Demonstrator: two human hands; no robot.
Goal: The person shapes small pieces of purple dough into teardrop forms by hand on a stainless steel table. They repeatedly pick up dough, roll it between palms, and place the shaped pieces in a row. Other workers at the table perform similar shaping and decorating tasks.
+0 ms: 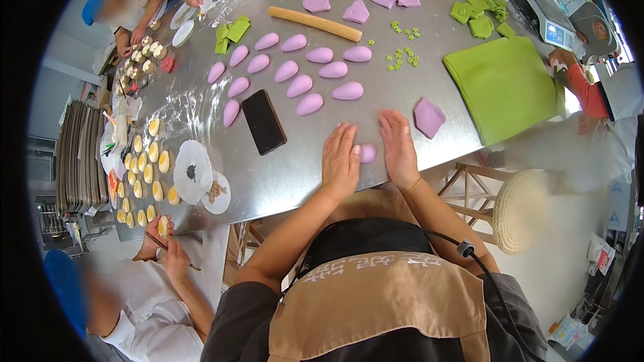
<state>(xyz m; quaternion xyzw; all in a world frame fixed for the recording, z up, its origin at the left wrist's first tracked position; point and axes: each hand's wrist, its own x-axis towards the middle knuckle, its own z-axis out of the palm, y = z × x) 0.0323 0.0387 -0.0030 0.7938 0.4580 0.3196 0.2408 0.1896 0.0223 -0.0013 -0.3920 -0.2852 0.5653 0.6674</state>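
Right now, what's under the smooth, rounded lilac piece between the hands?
Silver metal tabletop shows between the smooth, rounded lilac piece and the right hand. Whatever is directly beneath the piece is covered; can't tell.

My bare forearms (295, 236) angle inward from the near side. My left hand (341, 162) and right hand (400, 153) stand apart, unclenched, palms turned toward each other, fingers pointing far.

Dough ball (367, 153): lilac, single piece, rounded, surface smooth where visible.
Visibility: left margin partly covered by the left hand (341, 161).
Location: on metal tabletop (292, 184), near front edge, gap toward right hand (400, 151).
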